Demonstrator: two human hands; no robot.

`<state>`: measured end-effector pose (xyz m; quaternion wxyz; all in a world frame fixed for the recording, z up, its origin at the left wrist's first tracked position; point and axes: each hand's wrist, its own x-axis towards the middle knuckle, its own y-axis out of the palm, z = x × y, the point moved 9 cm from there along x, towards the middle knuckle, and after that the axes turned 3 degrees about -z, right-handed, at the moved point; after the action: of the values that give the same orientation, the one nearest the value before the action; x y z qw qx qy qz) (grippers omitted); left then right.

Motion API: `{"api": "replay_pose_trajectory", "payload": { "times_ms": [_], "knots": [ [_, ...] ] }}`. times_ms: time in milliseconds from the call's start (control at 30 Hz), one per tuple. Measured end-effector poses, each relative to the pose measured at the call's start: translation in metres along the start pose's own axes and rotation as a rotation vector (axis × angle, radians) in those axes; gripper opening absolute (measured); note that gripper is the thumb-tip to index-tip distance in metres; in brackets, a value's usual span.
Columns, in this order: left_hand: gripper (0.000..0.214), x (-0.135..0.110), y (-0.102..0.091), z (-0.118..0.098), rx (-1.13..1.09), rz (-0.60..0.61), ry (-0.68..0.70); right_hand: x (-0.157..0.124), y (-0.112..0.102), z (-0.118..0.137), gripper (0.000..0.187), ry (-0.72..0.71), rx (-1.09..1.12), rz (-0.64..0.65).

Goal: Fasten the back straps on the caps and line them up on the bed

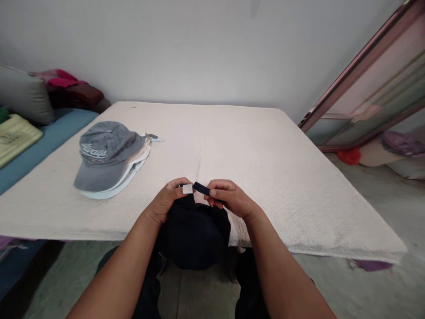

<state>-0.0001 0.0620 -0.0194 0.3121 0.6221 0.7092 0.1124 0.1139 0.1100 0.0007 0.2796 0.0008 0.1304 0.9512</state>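
A dark navy cap (pixel 195 235) hangs over the near edge of a table covered with a cream cloth (pixel 252 150). My left hand (pixel 168 199) pinches one end of the cap's back strap, where a small white patch shows. My right hand (pixel 229 197) pinches the other strap end, a short dark tab. Both hands are closed on the strap, close together above the cap's crown.
A stack of caps (pixel 109 159) with a grey one on top lies at the table's left. A blue mattress (pixel 43 141) with a grey pillow and folded cloths sits further left. A leaning framed panel (pixel 372 88) stands at the right, on a concrete floor.
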Motion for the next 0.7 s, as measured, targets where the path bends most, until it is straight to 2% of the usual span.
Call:
{"api": "replay_pose_trajectory", "payload": {
  "times_ms": [133,400,700],
  "knots": [
    [0.023,0.001,0.005,0.000,0.012,0.036,0.008,-0.001,-0.003,0.005,0.020,-0.058,-0.018,-0.030],
    [0.021,0.004,0.004,0.002,0.038,-0.042,-0.005,-0.003,-0.008,0.005,0.014,-0.044,0.002,-0.016],
    [0.021,0.003,0.022,-0.004,-0.059,0.198,0.096,-0.002,-0.009,0.005,0.018,-0.059,0.208,-0.057]
  ]
}}
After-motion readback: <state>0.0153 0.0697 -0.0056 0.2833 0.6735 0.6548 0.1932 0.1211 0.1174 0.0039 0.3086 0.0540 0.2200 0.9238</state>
